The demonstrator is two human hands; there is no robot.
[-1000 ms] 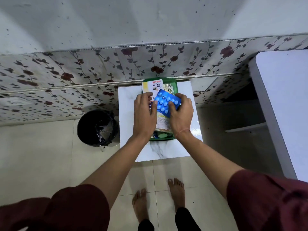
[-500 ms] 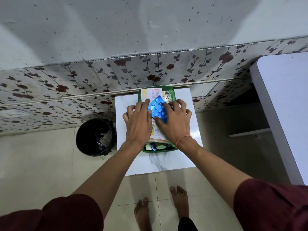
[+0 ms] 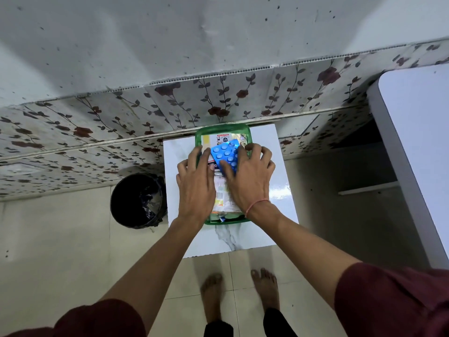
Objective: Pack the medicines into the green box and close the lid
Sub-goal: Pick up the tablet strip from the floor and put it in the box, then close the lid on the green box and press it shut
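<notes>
Feet stand on the pale floor tiles, nearest of all. Next comes the white marble-look table (image 3: 264, 229), and the see-through green plastic box (image 3: 222, 132) sits near its far edge, its long side running from near to far. The left hand (image 3: 196, 186) and right hand (image 3: 247, 181) lie flat with spread fingers, pressing down and gripping nothing. Under them are the paper medicine packets (image 3: 222, 195) and the blue pill strip (image 3: 224, 154), which tilts. Press evenly so nothing sticks up. No lid shows.
</notes>
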